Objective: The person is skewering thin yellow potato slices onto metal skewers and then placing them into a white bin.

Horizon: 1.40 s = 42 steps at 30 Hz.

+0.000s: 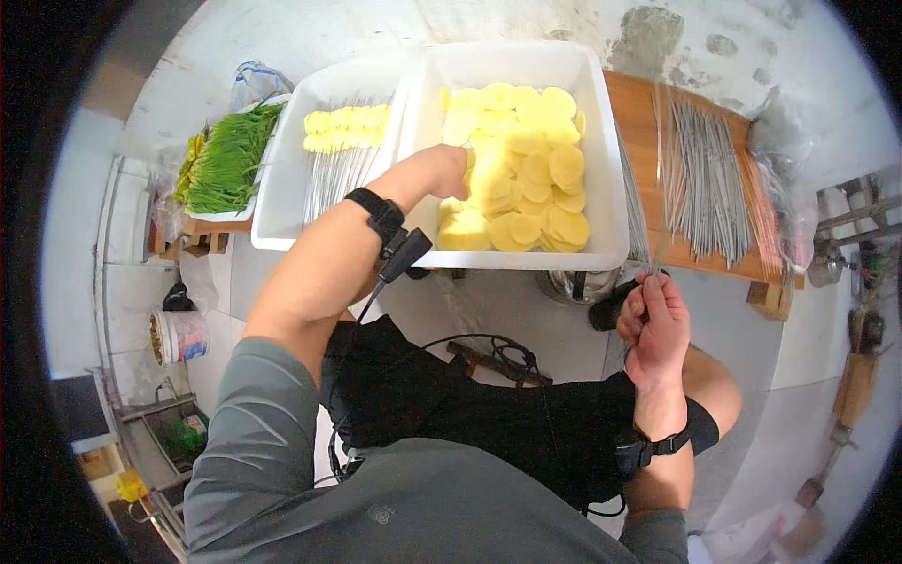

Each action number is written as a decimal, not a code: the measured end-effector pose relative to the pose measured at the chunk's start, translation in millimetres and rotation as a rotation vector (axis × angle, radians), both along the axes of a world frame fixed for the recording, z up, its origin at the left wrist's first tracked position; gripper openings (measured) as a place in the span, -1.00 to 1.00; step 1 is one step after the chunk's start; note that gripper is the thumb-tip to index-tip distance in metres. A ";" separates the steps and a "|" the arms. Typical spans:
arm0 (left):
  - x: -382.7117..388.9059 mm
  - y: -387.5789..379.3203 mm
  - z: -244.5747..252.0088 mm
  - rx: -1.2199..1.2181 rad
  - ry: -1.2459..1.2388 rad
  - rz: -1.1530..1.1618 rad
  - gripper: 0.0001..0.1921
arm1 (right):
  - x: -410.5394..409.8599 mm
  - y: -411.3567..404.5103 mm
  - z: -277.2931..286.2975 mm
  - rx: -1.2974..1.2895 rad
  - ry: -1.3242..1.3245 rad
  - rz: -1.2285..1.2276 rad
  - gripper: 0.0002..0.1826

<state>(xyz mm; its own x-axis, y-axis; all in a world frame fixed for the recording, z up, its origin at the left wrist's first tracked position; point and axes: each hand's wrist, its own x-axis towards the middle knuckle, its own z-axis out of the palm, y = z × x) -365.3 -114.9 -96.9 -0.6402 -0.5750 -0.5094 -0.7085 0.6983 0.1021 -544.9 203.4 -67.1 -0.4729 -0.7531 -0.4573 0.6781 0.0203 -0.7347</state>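
Observation:
My left hand (pixel 449 171) reaches into a white plastic bin (pixel 619 233) of thin round yellow slices (pixel 535 169), which look like potato. Its fingertips are at the slices and mostly hidden, so I cannot tell whether they grip one. Thin metal skewers (pixel 657 240) rise from my right hand (pixel 657 321), which is closed around their lower ends in front of a wooden board. In a second white bin (pixel 271 229), to the left, lie skewers (pixel 338 180) threaded with rows of yellow slices (pixel 347 128).
Bare metal skewers (pixel 708 183) lie in a pile on the wooden board (pixel 634 99), with copper-coloured ones (pixel 764 218) beside them. A white tray of green stalks (pixel 232 158) stands far left. Below are a bucket (pixel 180 337) and a cable (pixel 504 345) near my legs.

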 end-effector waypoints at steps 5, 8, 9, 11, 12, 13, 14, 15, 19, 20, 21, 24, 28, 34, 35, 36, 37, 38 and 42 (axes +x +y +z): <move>-20.6 -4.8 -27.7 0.057 -0.267 -0.085 -0.49 | -2.8 -0.3 -6.2 0.032 0.033 0.039 -0.88; -9.4 -12.8 -45.1 -0.067 -0.076 -0.134 -0.63 | -0.3 -0.7 -2.9 0.068 0.009 0.074 -0.89; -14.8 -12.4 -42.5 -0.063 -0.080 -0.142 -0.63 | -0.6 -0.8 -3.1 0.069 0.014 0.076 -0.89; -24.1 -12.1 -36.1 0.057 -0.060 -0.013 -0.62 | -2.6 1.7 -3.9 0.072 0.016 0.072 -0.89; -25.3 -11.4 -36.4 0.057 -0.063 -0.018 -0.62 | -2.6 2.4 -3.5 0.078 0.021 0.076 -0.89; -25.9 -10.1 -36.8 0.028 -0.014 -0.008 -0.60 | -2.3 3.0 -3.6 0.085 0.026 0.081 -0.89; -26.3 -9.3 -36.7 -0.002 0.035 0.003 -0.58 | -2.6 3.0 -4.1 0.085 0.025 0.078 -0.89; -24.5 -12.2 -40.4 -0.002 0.030 0.003 -0.58 | -3.4 3.2 -5.2 0.076 0.025 0.086 -0.89; -22.5 -19.6 -40.7 0.145 0.141 0.188 -0.57 | -3.7 4.6 -4.8 0.050 0.041 0.098 -0.88; -23.6 -18.9 -36.7 0.241 0.188 0.285 -0.61 | -3.6 5.0 -4.6 0.050 0.039 0.096 -0.88; -22.2 -18.3 -35.2 0.238 0.184 0.286 -0.61 | -3.1 5.3 -4.8 0.055 0.043 0.089 -0.87; -17.9 -19.3 -28.2 0.551 0.446 0.552 -0.65 | -3.5 7.5 -7.3 0.046 0.053 0.085 -0.87; -15.6 -45.0 -18.0 0.405 0.392 0.420 -0.69 | -2.7 6.3 -6.6 0.056 0.067 0.072 -0.87; -25.9 -51.8 -31.9 -0.118 0.043 0.015 -0.63 | -2.7 4.9 -6.2 0.084 0.049 0.086 -0.87; -31.0 -48.0 -34.9 -0.093 -0.053 -0.038 -0.61 | -2.9 4.9 -8.6 0.085 0.049 0.083 -0.87; -31.1 -47.3 -38.5 -0.067 -0.150 -0.086 -0.57 | -2.1 5.0 -11.0 0.079 0.064 0.091 -0.87; -28.9 -51.2 -45.4 -0.066 -0.150 -0.085 -0.57 | -1.8 4.4 -11.8 0.075 0.079 0.100 -0.87; -26.2 -56.6 -53.9 -0.002 -0.097 -0.034 -0.53 | -1.5 3.1 -10.4 0.075 0.079 0.102 -0.87; -38.5 -42.2 -47.4 0.129 0.023 0.123 -0.42 | -1.8 3.6 -8.9 0.091 0.047 0.097 -0.87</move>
